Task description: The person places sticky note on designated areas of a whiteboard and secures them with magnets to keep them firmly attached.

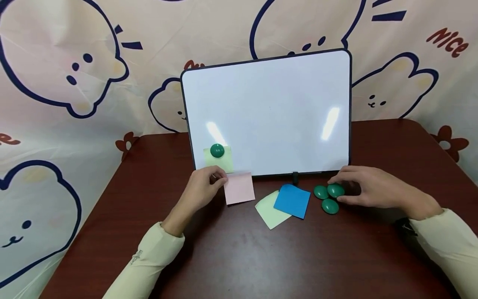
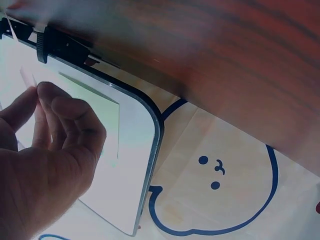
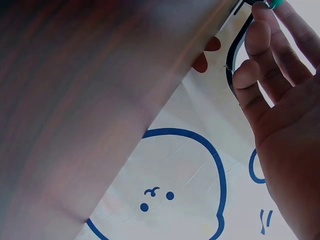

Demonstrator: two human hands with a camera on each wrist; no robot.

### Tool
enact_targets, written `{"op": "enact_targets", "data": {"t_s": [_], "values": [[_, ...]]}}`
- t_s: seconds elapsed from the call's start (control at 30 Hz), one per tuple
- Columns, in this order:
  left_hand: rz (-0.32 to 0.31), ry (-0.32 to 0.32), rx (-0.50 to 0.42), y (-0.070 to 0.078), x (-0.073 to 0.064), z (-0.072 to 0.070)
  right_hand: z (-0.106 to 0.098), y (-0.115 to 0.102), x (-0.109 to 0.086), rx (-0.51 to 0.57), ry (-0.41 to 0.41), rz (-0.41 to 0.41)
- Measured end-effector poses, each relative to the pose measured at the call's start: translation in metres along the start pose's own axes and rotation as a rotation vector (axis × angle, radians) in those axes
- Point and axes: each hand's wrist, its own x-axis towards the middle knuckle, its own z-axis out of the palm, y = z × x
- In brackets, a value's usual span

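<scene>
My left hand (image 1: 203,185) pinches a pink sticky note (image 1: 240,189) by its upper left edge, just below the whiteboard (image 1: 269,108). In the left wrist view, the thumb and index fingertip meet on the note's edge. On the board's lower left, a round green magnet (image 1: 217,150) lies over a pale green sticky note (image 1: 218,165). My right hand (image 1: 373,189) grips a green magnet (image 1: 335,190) between thumb and fingers. Two more green magnets (image 1: 320,192) lie close beside it on the table. In the right wrist view, a green magnet (image 3: 274,3) shows at the fingertips.
Between the hands, a blue sticky note (image 1: 292,201) overlaps a pale green one (image 1: 271,211) on the dark wooden table (image 1: 261,261). A black clip-like foot (image 1: 295,177) sits under the board. Behind stands a cartoon-printed cloth (image 1: 157,37).
</scene>
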Motion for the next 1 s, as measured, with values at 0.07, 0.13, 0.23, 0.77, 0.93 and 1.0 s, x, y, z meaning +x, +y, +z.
{"op": "enact_targets", "data": {"t_s": [0.07,0.13,0.23,0.77,0.93,1.0], "values": [[0.001,0.021,-0.003,-0.001,0.002,0.0,0.0,0.0,0.0,0.002,-0.005,0.002],[0.001,0.038,-0.005,-0.001,0.004,0.001,0.0,0.0,-0.001,0.004,-0.008,0.003],[0.003,0.059,-0.006,0.0,0.008,0.001,-0.001,0.0,0.0,0.0,-0.002,0.001],[0.019,0.162,-0.044,0.006,0.028,0.007,-0.001,0.001,0.0,-0.021,0.001,0.0],[0.024,0.19,-0.065,0.006,0.035,0.009,-0.002,0.001,0.0,-0.03,0.009,0.005],[0.027,0.204,-0.073,0.006,0.038,0.01,-0.001,0.0,0.0,-0.034,0.004,0.006]]}}
